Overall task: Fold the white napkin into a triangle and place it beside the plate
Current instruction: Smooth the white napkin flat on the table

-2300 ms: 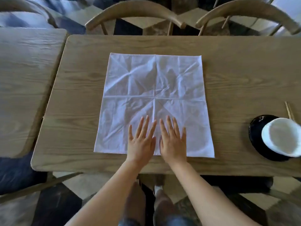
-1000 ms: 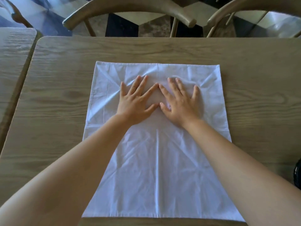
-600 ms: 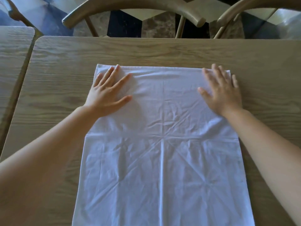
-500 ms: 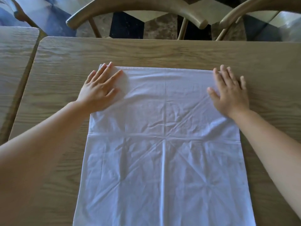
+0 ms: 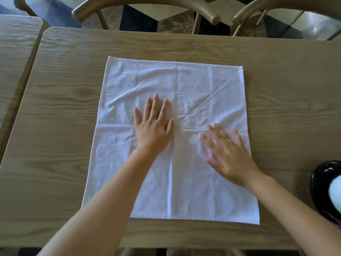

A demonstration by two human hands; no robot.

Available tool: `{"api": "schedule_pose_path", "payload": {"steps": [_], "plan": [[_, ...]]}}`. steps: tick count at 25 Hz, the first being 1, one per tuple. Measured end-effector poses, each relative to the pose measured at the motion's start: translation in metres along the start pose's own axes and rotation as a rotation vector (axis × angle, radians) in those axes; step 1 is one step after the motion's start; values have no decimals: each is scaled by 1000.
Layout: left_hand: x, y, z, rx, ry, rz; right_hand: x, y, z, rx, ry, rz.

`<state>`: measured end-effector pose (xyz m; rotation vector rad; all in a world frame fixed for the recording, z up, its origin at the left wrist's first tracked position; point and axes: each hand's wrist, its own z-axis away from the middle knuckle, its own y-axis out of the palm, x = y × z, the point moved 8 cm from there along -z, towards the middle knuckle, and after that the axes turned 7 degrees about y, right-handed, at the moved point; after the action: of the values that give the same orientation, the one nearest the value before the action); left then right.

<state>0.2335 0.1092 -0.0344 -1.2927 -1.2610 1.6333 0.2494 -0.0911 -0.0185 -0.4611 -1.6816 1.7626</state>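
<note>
The white napkin [image 5: 184, 85] lies spread flat and unfolded on the wooden table [image 5: 60, 111], creased along its middle lines and diagonals. My left hand [image 5: 153, 124] rests palm down on the cloth just left of its centre, fingers apart. My right hand [image 5: 228, 154] lies flat on the napkin's right half, fingers spread and blurred by motion. Neither hand holds anything. The black plate [image 5: 321, 183] shows at the right edge, with a white dish [image 5: 335, 193] on it, both cut off by the frame.
Two wooden chair backs [image 5: 144, 4] [image 5: 276, 6] stand along the table's far edge. A second wooden table [image 5: 13, 58] adjoins on the left, with a narrow gap between. The table's near edge runs just below the napkin.
Both hands have come back from the napkin's far corners toward its middle. The view has pulled back, so the whole cloth and the plate at the right show again.
</note>
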Motion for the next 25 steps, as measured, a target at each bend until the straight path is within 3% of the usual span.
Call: {"api": "schedule_pose_path", "payload": {"steps": [2,8,16,20,22,25], "plan": [[-24,10,21,6,2,5,3,14,49,93,-86,55],[-116,40,106,71,248,-27,-3,21,146,222,-173,149],[-171,54,180,110,471,-29,-8,-5,170,-23,-312,105],[-172,48,182,150,425,46,-4,-26,162,-138,-315,-19],[-172,39,180,136,353,251,-5,-43,149,-175,-229,-118],[-152,18,172,47,-6,658,-2,-75,116,-239,-53,-304]]}}
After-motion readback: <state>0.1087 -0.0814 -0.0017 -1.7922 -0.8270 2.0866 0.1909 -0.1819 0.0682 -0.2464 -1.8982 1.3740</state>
